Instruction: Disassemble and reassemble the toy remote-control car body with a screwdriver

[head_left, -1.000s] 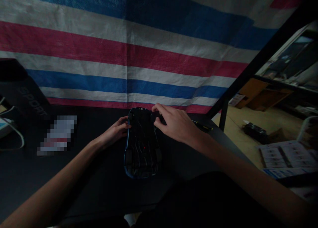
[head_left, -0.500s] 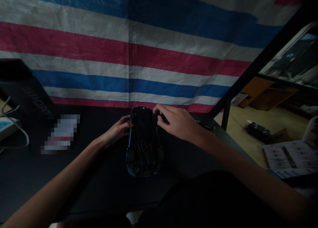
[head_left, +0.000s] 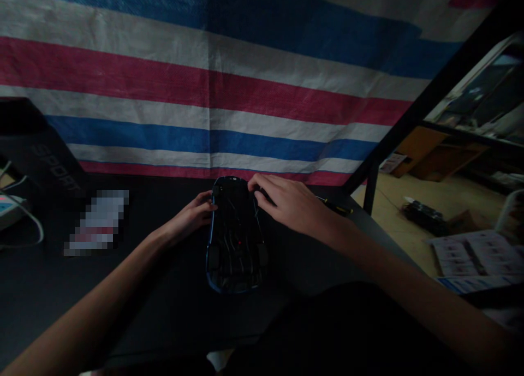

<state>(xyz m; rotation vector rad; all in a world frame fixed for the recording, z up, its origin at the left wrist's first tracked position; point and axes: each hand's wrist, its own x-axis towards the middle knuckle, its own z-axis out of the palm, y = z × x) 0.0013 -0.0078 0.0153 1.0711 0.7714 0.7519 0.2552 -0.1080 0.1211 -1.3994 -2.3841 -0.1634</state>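
Observation:
A dark toy car with a blue edge [head_left: 234,239] lies upside down on the black table [head_left: 155,305], its wheels and underside facing up. My left hand [head_left: 192,216] rests against the car's left side near the far wheel, fingers curled onto it. My right hand [head_left: 290,204] is curled over the far right corner of the car, fingertips pinched at the front right wheel. What the fingertips hold is too dark to make out. A small red spot shows on the underside.
A red, white and blue striped tarp [head_left: 213,92] hangs behind the table. A black box marked SPORT [head_left: 41,157] and a white cable [head_left: 24,223] sit at the left. A screwdriver with yellow marking [head_left: 335,207] lies right of my right hand. Beyond the table's right edge, the floor holds boxes and papers [head_left: 466,256].
Both hands stay on the car with hardly any movement. My right fingers have shifted slightly at the front right wheel. The view has wobbled a little.

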